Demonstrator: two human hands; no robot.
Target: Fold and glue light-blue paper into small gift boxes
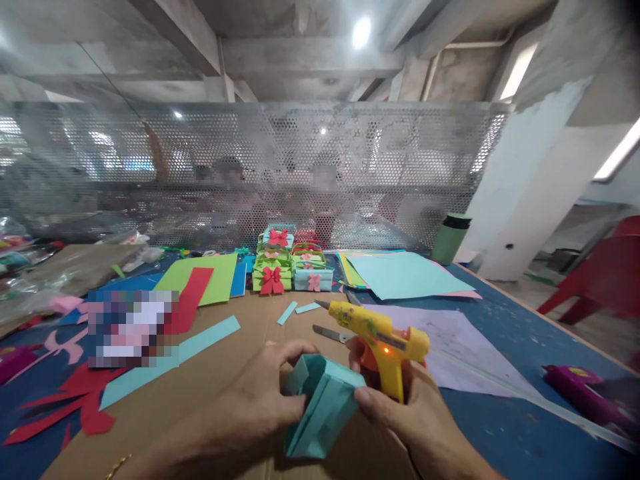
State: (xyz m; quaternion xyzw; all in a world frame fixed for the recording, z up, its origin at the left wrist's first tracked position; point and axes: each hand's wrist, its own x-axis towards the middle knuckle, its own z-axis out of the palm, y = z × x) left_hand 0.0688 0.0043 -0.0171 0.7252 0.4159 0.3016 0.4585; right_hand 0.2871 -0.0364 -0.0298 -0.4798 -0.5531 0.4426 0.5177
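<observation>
A small teal folded-paper box (327, 407), its open end tilted up, is between my hands over a sheet of brown cardboard (200, 400). My left hand (275, 387) grips the box, with the thumb at its open end. My right hand (415, 403) is closed around a yellow hot glue gun (385, 337), whose orange light is lit. Its nozzle points left, past the box. The right thumb and a fingertip touch the box's right edge. Just beyond lie scissors (330, 333), partly hidden by the glue gun. Two short teal paper strips (287, 313) rest farther back.
Small decorated paper baskets (273, 277) stand in rows at the back. Coloured paper sheets (407, 275) and a green bottle (450, 239) are at the back right. A long teal strip (175, 360) and red paper scraps (95, 400) lie left. A purple tool (590, 393) sits right.
</observation>
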